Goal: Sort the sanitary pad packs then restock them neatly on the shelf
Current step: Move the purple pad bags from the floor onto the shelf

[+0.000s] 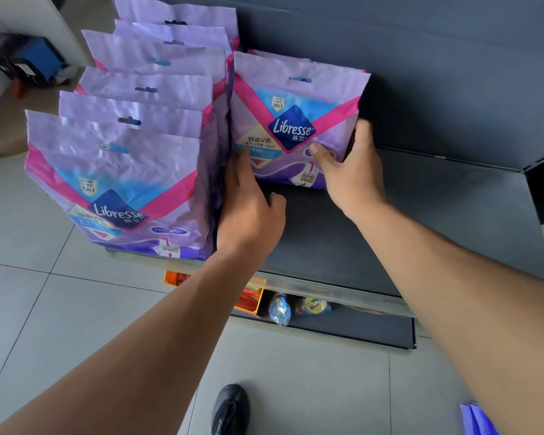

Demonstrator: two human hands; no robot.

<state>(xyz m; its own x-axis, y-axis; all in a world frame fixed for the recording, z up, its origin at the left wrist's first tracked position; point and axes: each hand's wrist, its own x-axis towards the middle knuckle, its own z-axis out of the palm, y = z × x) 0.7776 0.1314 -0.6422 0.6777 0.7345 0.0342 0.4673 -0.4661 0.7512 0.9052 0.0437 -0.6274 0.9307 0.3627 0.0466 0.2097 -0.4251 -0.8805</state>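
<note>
Several purple and pink Libresse pad packs (120, 171) stand upright in a row along the left side of the dark shelf (421, 215). To their right, a second row begins with one upright pack (292, 98), and a further pack edge shows behind it. My right hand (346, 167) grips that pack's lower right corner, thumb on its front. With straight fingers, my left hand (248, 199) touches its lower left corner, between the two rows.
The shelf's metal front rail (327, 287) runs below my arms. A lower shelf holds orange boxes (248, 298) and small round snack packs (310, 306). My shoe (230, 409) stands on the grey tiled floor. More purple packaging (478, 419) peeks in at the bottom right.
</note>
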